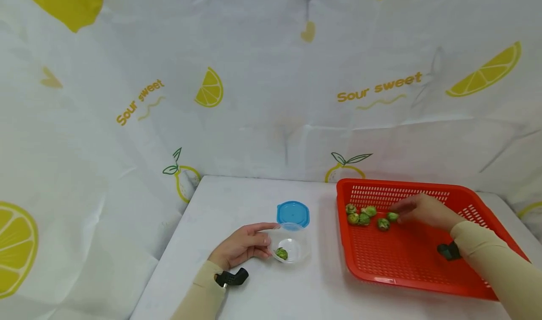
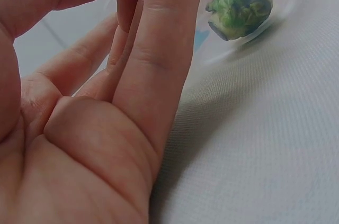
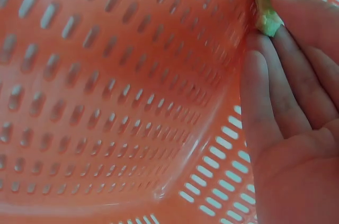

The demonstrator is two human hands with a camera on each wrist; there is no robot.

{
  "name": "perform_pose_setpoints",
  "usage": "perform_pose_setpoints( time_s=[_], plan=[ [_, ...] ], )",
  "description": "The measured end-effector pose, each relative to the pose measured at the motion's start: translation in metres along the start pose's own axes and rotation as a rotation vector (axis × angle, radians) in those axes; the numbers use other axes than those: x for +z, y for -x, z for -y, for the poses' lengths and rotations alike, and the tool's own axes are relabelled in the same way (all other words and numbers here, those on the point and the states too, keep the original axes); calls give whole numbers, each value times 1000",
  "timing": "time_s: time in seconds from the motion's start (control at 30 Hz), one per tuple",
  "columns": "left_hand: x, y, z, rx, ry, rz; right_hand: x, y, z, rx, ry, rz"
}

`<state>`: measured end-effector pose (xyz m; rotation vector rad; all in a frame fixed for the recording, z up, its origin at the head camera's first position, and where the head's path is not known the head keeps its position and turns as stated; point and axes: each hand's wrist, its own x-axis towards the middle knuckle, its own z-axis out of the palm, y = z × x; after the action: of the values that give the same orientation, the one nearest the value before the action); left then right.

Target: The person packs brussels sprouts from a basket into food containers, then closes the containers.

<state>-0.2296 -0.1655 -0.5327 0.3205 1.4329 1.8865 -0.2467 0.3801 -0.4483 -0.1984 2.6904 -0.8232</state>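
- Your left hand (image 1: 245, 244) holds the near-left side of the clear bowl (image 1: 301, 250), thumb and fingers at its wall; that grip probably steadies something so light. Whether the bowl's base rests on the table (image 1: 250, 200) or is slightly raised, you cannot tell from here.
- One Brussels sprout (image 1: 281, 253) lies inside the bowl, just beyond your left fingertips, low against the wall nearest that hand; being round, it would likely roll to any low spot.
- Your right hand (image 1: 427, 212) reaches into the red basket (image 1: 394, 259), pinching another sprout (image 3: 269, 23) between thumb and fingers. The narrow hold suits a small, round thing, I'd judge, and leaves its neighbours undisturbed.
- One loose sprout (image 1: 383, 224) sits just beside that pinch, on its left; the small cluster (image 1: 363, 217) lies a little further left, in the basket's far corner, the side nearer your left hand.
- The blue lid (image 1: 293, 212) lies flat just beyond your left hand and the bowl, presumably set off so that the bowl's mouth is uncovered.
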Motion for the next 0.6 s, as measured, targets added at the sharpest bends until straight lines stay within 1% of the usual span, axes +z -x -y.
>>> perform_pose_setpoints(
  time_s=[0.37,0.6],
  plan=[
    [-2,-3,1,-15,28,2,4,-1,-2,8,2,-21],
    [-1,-1,1,-15,22,0,7,-1,-2,11,-4,-23]
  ],
)
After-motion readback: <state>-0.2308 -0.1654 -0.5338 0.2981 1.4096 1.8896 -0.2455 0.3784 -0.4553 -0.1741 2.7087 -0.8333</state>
